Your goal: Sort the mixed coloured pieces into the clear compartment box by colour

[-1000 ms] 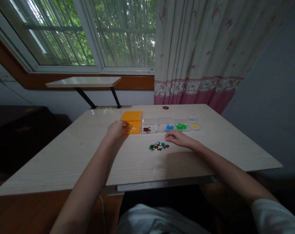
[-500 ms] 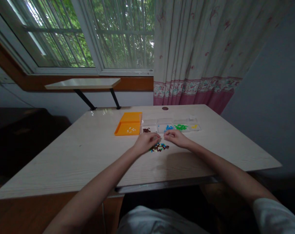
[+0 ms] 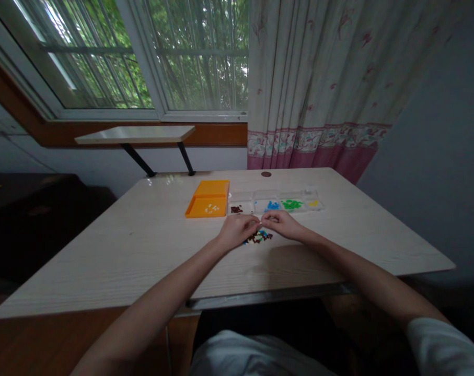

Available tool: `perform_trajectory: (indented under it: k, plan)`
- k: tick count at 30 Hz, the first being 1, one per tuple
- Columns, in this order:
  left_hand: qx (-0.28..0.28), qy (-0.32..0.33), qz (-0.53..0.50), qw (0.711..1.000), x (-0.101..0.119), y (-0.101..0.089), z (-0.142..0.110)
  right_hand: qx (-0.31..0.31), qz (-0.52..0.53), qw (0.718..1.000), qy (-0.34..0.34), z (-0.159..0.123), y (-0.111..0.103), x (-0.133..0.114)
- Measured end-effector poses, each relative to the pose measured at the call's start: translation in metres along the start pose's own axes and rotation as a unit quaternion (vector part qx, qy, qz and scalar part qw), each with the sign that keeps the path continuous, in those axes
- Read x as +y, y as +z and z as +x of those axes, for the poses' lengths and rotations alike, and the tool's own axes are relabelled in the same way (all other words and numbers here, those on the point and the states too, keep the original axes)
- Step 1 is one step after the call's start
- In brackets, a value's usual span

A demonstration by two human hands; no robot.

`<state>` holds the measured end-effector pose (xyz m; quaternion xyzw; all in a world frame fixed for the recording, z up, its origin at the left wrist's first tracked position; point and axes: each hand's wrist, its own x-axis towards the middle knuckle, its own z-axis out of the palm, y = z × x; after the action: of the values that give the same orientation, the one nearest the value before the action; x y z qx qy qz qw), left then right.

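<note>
One tiny pale piece (image 3: 261,223) shows between the fingertips of the left hand (image 3: 235,231) and right hand (image 3: 282,223), over the middle of the bench (image 3: 123,261); each grip has finger and thumb drawn close, though I cannot tell which is clamped on it. It is probably light, stiff and easily dropped, best pinched by its rim. Toward the near edge lies a mixed pile (image 3: 263,238), partly hidden by the left hand. Toward the far edge, an open orange box (image 3: 196,210) holds white pieces (image 3: 212,209), beside a clear compartmented tray (image 3: 261,205).
</note>
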<state>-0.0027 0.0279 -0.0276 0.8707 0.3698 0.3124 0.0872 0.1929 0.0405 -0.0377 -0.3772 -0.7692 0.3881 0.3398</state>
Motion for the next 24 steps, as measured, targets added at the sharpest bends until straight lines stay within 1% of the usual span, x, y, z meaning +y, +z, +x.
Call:
perform_trajectory:
  k: [4, 5, 7, 10, 12, 14, 18, 21, 22, 24]
  plan:
    - [0.012, -0.009, -0.003, 1.0, -0.003, -0.004, 0.001, 0.002, -0.052, 0.998, -0.026, -0.001, -0.004, 0.0]
    - [0.026, -0.018, -0.005, 0.999, -0.004, -0.006, 0.001, -0.001, -0.075, 0.996, -0.038, -0.001, -0.007, -0.001]
    - [0.075, -0.043, -0.012, 0.996, -0.006, -0.012, 0.001, -0.016, -0.129, 0.99, -0.063, -0.003, -0.012, -0.001]
    - [0.152, -0.071, -0.025, 0.985, -0.008, -0.022, 0.002, -0.058, -0.176, 0.978, -0.095, -0.005, -0.021, -0.001]
    - [0.185, -0.069, -0.022, 0.98, -0.009, -0.026, 0.003, -0.094, -0.178, 0.973, -0.113, -0.006, -0.024, 0.0]
    - [0.2, -0.055, -0.008, 0.978, -0.01, -0.029, 0.003, -0.123, -0.177, 0.968, -0.131, -0.006, -0.026, 0.001]
    - [0.192, -0.026, 0.024, 0.981, -0.011, -0.027, 0.001, -0.14, -0.187, 0.963, -0.134, -0.006, -0.026, 0.001]
    - [0.176, -0.026, 0.041, 0.983, -0.013, -0.027, 0.001, -0.14, -0.192, 0.964, -0.117, -0.006, -0.026, -0.001]
    - [0.162, -0.026, 0.051, 0.985, -0.015, -0.029, 0.001, -0.137, -0.193, 0.965, -0.111, -0.006, -0.026, -0.002]
    - [0.112, -0.022, 0.085, 0.99, -0.021, -0.037, 0.003, -0.128, -0.196, 0.967, -0.101, -0.006, -0.025, -0.001]
